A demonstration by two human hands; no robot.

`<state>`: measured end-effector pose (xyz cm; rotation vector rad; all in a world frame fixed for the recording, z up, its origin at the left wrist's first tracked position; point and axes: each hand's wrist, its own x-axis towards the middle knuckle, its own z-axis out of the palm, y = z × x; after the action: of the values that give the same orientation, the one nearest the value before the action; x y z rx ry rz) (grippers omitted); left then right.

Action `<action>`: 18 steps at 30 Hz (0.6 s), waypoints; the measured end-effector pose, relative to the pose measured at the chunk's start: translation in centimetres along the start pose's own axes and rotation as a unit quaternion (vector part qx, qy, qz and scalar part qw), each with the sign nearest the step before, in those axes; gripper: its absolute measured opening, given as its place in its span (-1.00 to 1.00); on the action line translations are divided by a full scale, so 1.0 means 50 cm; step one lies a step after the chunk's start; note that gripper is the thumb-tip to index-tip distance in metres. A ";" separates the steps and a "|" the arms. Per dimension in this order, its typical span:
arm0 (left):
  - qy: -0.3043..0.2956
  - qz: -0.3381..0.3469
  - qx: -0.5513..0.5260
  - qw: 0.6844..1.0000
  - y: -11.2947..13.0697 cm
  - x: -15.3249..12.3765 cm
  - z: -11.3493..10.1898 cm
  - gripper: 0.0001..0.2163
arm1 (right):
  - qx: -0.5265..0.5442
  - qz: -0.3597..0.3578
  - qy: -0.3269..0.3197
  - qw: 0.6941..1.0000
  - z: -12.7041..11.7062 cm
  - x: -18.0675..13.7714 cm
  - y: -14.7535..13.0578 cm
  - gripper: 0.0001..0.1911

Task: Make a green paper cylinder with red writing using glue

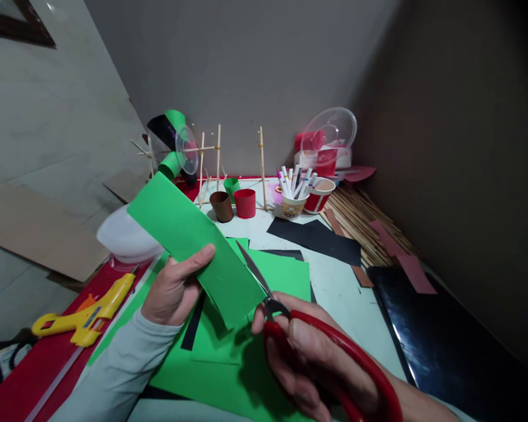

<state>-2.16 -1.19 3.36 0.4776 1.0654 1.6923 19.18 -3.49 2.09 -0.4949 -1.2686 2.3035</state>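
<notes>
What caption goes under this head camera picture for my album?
Left hand holds up a green paper strip while the right hand cuts it with red-handled scissors.

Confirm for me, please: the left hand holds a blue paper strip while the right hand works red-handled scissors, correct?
Not quite: in the head view the paper strip in the left hand is green, not blue. The right hand does work red-handled scissors.

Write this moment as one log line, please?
left hand: holds green paper strip | right hand: grips red-handled scissors, blades at strip's edge | nearby: yellow glue gun, marker cup
</notes>
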 end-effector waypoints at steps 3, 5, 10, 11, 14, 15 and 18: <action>0.015 -0.003 0.000 1.000 -0.004 0.000 0.002 -0.66 | 0.018 -0.014 0.010 1.000 0.001 -0.005 0.008 -0.54; 0.027 -0.004 0.001 1.000 -0.004 0.000 0.003 -0.68 | 0.018 -0.011 0.013 1.000 0.001 -0.008 0.008 -0.55; 0.044 -0.007 -0.003 0.999 0.001 -0.007 0.008 -0.68 | 0.028 -0.004 -0.029 0.999 -0.013 -0.002 0.013 -0.42; 0.043 -0.011 -0.003 0.999 0.001 -0.009 0.009 -0.67 | 0.029 -0.008 -0.035 0.999 -0.017 0.001 0.017 -0.38; 0.023 -0.040 0.006 0.999 -0.001 -0.018 0.010 -0.62 | 0.022 -0.046 -0.028 0.998 -0.024 0.012 0.033 -0.31; 0.011 -0.050 0.011 0.999 -0.003 -0.020 0.008 -0.61 | 0.021 -0.058 -0.017 0.998 -0.024 0.016 0.039 -0.30; -0.026 -0.065 0.031 0.997 -0.010 -0.022 -0.003 -0.62 | 0.035 -0.060 -0.023 0.997 -0.021 0.023 0.051 -0.19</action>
<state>-1.57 -2.20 3.03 0.4786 1.0902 1.5295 18.19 -3.32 -0.73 -0.3351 -1.1996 2.2626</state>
